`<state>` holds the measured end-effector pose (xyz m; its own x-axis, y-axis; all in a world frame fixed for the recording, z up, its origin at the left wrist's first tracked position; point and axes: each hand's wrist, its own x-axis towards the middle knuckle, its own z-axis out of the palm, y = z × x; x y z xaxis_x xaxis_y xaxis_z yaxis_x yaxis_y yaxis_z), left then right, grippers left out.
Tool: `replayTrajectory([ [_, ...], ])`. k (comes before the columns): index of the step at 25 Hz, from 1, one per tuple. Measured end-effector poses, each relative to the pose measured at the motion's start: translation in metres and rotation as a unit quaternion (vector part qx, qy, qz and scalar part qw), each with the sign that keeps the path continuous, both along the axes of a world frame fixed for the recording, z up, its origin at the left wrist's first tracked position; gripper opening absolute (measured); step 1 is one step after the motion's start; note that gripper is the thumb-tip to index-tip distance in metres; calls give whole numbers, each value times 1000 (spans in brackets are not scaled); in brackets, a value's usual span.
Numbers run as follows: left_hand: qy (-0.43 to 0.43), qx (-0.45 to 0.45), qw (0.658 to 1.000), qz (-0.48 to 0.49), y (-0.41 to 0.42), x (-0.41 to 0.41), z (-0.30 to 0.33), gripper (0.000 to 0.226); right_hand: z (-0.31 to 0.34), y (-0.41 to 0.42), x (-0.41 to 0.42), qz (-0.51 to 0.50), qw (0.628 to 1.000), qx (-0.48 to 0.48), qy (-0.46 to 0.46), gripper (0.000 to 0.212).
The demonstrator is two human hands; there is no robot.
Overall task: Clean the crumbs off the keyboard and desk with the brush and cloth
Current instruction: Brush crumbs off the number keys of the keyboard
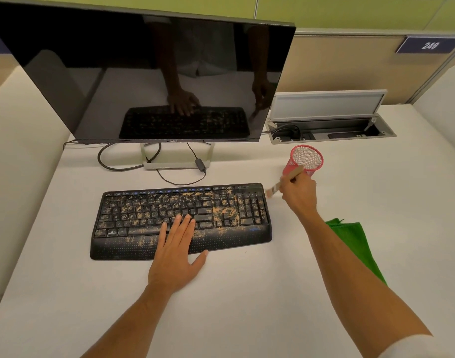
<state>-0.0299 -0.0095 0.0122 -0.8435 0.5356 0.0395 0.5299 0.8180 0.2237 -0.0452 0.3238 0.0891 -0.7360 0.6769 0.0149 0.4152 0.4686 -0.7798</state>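
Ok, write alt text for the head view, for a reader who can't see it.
A person's right hand holds a small brush at the right end of a black keyboard strewn with tan crumbs, while the left hand rests flat on its keys and palm rest. On the white desk stand a dark Dell monitor and a red mesh cup; a green cloth lies right.

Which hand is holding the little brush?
The right hand, beside the keyboard's right end, grips the brush. The left hand holds nothing; it lies flat on the keyboard.
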Motion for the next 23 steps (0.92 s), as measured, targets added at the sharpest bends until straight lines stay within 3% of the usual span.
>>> replayTrajectory([
  [3, 2, 1, 1000, 1, 0, 0, 0, 81, 7, -6, -11, 51, 997, -25, 53, 35],
  [11, 3, 11, 1000, 4, 0, 0, 0, 81, 0, -54, -39, 119, 991, -58, -7, 38],
  [23, 4, 8, 1000, 5, 0, 0, 1, 81, -6, -6, -19, -47, 998, -10, 26, 50],
])
